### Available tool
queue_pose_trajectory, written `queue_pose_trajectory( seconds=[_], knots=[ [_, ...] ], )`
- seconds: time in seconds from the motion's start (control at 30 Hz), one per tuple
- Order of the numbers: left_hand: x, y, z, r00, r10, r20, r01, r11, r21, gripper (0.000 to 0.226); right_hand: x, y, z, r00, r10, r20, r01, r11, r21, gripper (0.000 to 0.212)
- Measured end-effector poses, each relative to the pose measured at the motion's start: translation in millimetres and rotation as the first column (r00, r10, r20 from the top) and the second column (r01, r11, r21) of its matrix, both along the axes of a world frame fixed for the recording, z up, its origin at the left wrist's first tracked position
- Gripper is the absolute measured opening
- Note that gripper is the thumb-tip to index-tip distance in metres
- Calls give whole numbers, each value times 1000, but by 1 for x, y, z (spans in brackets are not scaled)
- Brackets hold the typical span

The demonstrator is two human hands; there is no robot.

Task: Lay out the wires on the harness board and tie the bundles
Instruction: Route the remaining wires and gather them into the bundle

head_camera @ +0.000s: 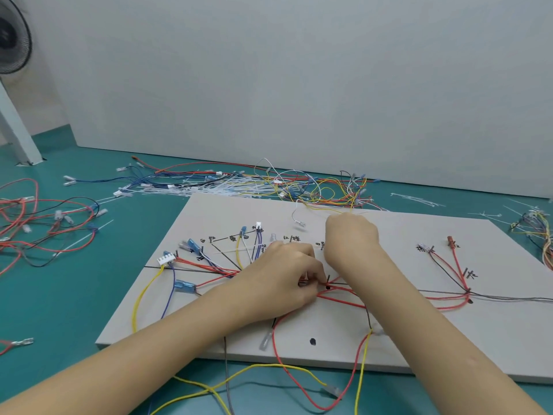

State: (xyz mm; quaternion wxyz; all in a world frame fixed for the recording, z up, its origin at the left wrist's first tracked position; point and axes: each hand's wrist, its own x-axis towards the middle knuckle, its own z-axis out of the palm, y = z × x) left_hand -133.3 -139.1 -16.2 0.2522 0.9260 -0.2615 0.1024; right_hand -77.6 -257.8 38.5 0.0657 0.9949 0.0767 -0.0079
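Fingers of the left hand curl down at the centre of the harness board, pinching the red wires where they meet the drawn black line, most likely to hold the bundle at its tie point. The right hand, at about 1 o'clock from the left and just beside it, is raised with fingers closed; it seems to pull a thin yellow wire or tie tail toward 12 o'clock, though what it grips cannot be told for certain. White and blue connectors fan out at 9 o'clock on their labelled marks. Loose wire piles crowd the board's far edge at 12 o'clock, so a longer pull there may snag. Bare board lies open at 4 o'clock; yellow and red loops hang over the near edge at 6 o'clock.
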Motion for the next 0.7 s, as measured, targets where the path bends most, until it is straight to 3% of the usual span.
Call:
queue_pose_trajectory(
  seconds=[0.33, 0.47, 0.53, 0.63, 0.7],
  knots=[
    [-2, 3, -1, 1000, 30, -2, -30, 999, 24, 19, 3, 2, 6, 1000, -13, 19, 11, 996, 84, 37],
    [-3, 7, 7, 998, 69, -5, -68, 996, 63, 31, 0, -2, 6, 999, -20, 39, 15, 992, 125, 36],
    [-2, 11, 9, 995, 98, -24, -97, 995, 27, 34, 1, -8, 7, 998, -50, 27, 44, 981, 187, 32],
    [0, 16, 10, 992, 123, -35, -123, 992, -1, 32, 8, -24, 13, 991, -133, -35, 137, 938, 318, 9],
    [1, 18, 11, 991, 128, -35, -128, 992, -6, 32, 9, -29, 15, 986, -153, -71, 168, 907, 385, 14]
  ],
)
